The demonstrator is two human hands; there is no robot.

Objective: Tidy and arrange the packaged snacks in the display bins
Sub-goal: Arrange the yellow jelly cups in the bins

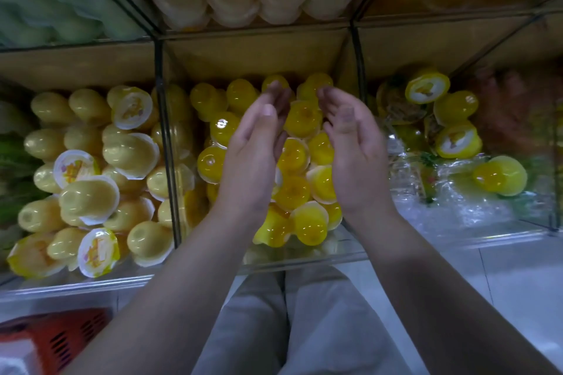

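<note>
The middle clear bin (304,262) is heaped with several bright yellow jelly cups (300,119). Both my hands hover over this heap, palms facing each other. My left hand (254,149) has straight fingers and holds nothing. My right hand (353,146) mirrors it, fingers relaxed and empty. Between the palms a few jelly cups show. The left bin (76,286) holds several pale yellow cups (88,198), some lying lid up. The right bin (457,237) has a few yellow cups (499,175) on crumpled clear plastic wrap.
An upper row of bins holds pale cups (231,0) and greenish packs (54,9). Black-edged clear dividers (166,143) separate the bins. A red basket (61,341) sits on the floor at lower left. My legs in light trousers (283,323) are below the bins, on white tile.
</note>
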